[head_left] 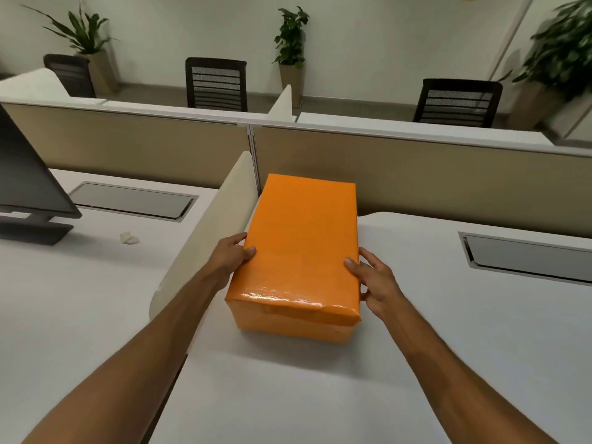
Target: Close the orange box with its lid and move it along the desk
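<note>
An orange box (299, 248) stands on the white desk (416, 347) with its orange lid on top, long side pointing away from me. My left hand (232, 256) grips its left side, thumb on the lid's top. My right hand (373, 280) holds the right side, thumb on the lid and fingers down along the wall. The lid's near edge hangs over the box's front.
A cream curved divider (208, 232) runs close along the box's left side. Beige partition panels (416, 174) stand right behind it. A dark monitor (28, 193) and a crumpled paper scrap (129, 238) are on the left desk. Cable hatches (525, 254) sit in both desks.
</note>
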A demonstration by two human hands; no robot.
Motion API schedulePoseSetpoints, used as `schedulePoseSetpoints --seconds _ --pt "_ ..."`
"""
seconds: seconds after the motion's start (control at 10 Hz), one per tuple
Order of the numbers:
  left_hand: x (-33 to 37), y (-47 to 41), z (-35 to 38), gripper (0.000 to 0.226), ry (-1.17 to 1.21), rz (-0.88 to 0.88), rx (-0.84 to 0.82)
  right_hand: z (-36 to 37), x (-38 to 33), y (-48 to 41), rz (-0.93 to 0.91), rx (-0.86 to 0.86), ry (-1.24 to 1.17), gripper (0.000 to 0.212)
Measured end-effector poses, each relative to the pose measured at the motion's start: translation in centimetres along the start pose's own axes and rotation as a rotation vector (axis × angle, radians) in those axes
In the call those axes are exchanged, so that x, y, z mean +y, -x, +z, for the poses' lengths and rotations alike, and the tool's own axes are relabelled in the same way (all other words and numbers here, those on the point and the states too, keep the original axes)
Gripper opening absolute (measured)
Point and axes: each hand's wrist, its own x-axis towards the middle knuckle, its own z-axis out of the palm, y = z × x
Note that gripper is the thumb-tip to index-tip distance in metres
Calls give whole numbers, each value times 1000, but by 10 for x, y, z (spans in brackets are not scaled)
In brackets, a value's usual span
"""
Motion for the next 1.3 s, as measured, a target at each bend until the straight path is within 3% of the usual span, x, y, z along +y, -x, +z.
schedulePoseSetpoints --seconds 0.7,1.0,1.3 --pt "13 -46 -5 54 -62 34 9 22 -12 -53 -45 1 123 70" --pt "22 -4 21 62 -546 335 197 4 -27 -40 -200 79 422 69" --pt "19 70 117 52 -594 662 173 -71 -39 19 -421 153 722 55"
